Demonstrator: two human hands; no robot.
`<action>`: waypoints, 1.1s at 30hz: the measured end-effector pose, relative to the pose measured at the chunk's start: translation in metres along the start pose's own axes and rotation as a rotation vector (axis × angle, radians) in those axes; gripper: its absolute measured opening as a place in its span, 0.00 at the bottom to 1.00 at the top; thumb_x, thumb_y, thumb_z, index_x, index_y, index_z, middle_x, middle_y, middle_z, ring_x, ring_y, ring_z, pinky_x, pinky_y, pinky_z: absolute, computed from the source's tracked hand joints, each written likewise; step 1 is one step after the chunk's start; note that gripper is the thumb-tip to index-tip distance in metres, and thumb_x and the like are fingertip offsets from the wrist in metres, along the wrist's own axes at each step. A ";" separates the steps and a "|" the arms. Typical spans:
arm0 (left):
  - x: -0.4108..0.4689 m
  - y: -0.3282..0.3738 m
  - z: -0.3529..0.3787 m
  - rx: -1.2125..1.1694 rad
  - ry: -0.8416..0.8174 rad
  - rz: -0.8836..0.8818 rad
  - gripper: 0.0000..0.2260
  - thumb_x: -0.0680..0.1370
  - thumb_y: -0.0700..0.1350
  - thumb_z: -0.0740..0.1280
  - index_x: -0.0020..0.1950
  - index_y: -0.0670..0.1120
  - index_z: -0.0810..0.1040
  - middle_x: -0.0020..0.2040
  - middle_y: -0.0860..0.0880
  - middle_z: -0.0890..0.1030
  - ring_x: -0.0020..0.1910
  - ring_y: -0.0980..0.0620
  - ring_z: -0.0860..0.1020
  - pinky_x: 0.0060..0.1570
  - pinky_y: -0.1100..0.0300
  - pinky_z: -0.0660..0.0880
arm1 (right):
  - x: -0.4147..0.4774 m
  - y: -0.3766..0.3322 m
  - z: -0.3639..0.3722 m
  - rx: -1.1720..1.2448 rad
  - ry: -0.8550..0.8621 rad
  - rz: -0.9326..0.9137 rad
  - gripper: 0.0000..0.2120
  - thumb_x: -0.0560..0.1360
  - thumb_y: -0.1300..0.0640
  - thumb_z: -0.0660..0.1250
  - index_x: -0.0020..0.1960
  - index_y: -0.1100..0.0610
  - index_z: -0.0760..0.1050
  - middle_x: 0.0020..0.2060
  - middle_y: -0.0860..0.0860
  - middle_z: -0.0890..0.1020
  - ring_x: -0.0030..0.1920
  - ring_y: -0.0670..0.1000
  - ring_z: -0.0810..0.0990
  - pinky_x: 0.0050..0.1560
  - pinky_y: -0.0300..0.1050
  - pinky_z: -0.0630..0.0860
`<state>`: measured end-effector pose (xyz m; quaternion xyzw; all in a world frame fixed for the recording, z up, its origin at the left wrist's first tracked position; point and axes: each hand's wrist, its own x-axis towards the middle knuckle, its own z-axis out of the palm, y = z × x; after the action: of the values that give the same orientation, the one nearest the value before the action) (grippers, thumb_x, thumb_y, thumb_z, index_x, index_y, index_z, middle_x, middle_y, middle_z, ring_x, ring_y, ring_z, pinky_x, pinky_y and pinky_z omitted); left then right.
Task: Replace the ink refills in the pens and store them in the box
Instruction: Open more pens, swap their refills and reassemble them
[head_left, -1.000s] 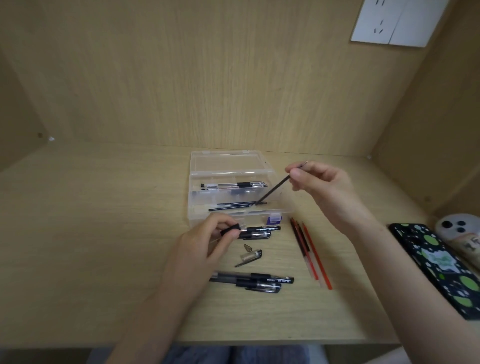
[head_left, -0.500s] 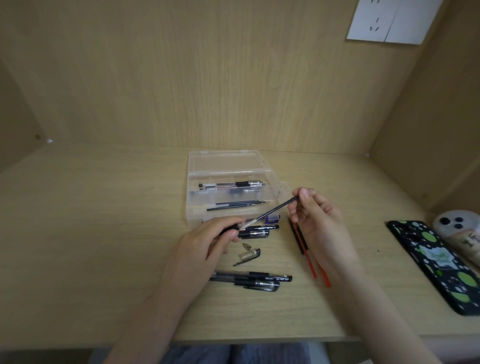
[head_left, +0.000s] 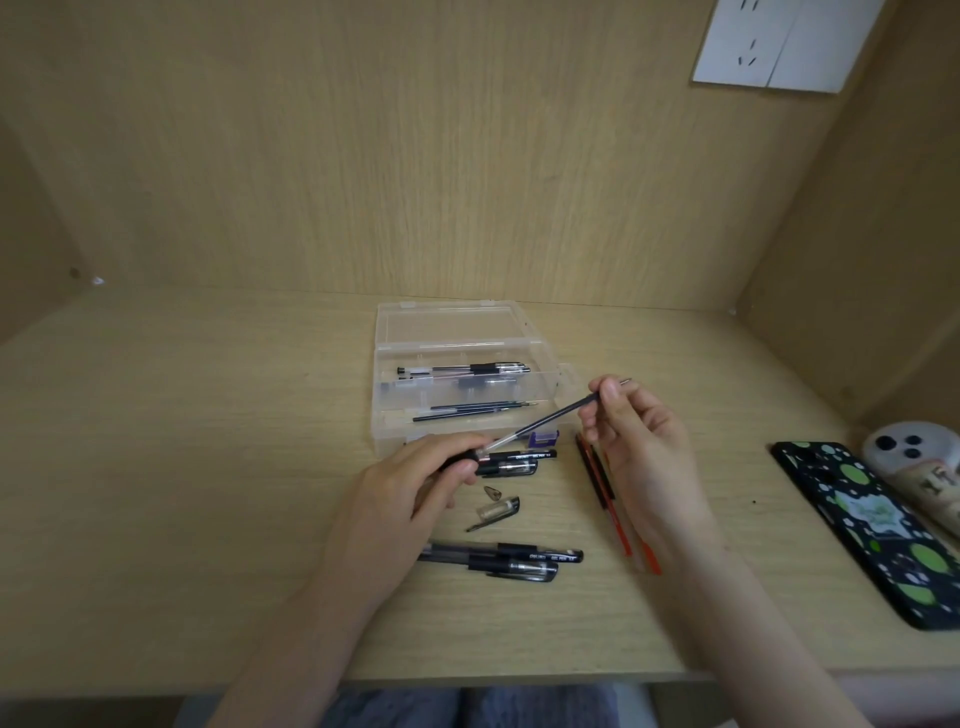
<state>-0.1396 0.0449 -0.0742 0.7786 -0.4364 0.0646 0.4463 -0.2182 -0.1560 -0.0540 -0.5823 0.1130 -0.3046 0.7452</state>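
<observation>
Head view showed the left hand (head_left: 410, 483) closed around a pen barrel (head_left: 470, 458) just above the worktop (head_left: 182, 467), its fingers wrapped on the dark grip. The right hand (head_left: 639, 447) pinched a dark refill (head_left: 545, 418) near its tip end, fingers tight on it, while the refill's other end sat in the barrel's mouth. Behind them stood the open clear box (head_left: 467, 379), holding a capped pen (head_left: 467, 370) toward its far side and loose refills (head_left: 475, 409) nearer. Two black pens (head_left: 504, 561) lay near the worktop's front edge, a cap (head_left: 498, 512) beside the left hand, and red pens (head_left: 608, 499) partly under the right hand.
</observation>
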 end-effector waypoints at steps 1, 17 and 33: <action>0.000 0.000 0.000 0.006 0.004 0.005 0.15 0.77 0.55 0.56 0.61 0.59 0.74 0.44 0.67 0.77 0.41 0.65 0.77 0.40 0.74 0.71 | 0.000 0.000 0.000 -0.022 0.004 -0.007 0.07 0.73 0.52 0.65 0.43 0.55 0.79 0.32 0.50 0.78 0.33 0.48 0.72 0.43 0.43 0.71; 0.000 0.003 0.001 -0.039 0.026 -0.097 0.12 0.73 0.57 0.60 0.54 0.58 0.76 0.44 0.65 0.78 0.45 0.67 0.77 0.44 0.72 0.72 | -0.011 0.011 0.017 -0.942 -0.311 -0.008 0.02 0.71 0.55 0.73 0.41 0.49 0.82 0.33 0.42 0.81 0.34 0.38 0.74 0.38 0.32 0.66; 0.000 0.002 0.000 -0.030 0.011 -0.126 0.07 0.76 0.48 0.66 0.53 0.55 0.78 0.45 0.65 0.78 0.47 0.66 0.76 0.43 0.75 0.69 | -0.006 0.006 0.048 -1.347 -0.533 -0.046 0.02 0.71 0.58 0.69 0.43 0.54 0.79 0.39 0.50 0.80 0.41 0.50 0.78 0.37 0.38 0.67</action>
<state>-0.1414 0.0443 -0.0733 0.7974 -0.3850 0.0344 0.4634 -0.1960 -0.1135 -0.0468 -0.9717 0.0781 -0.0323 0.2204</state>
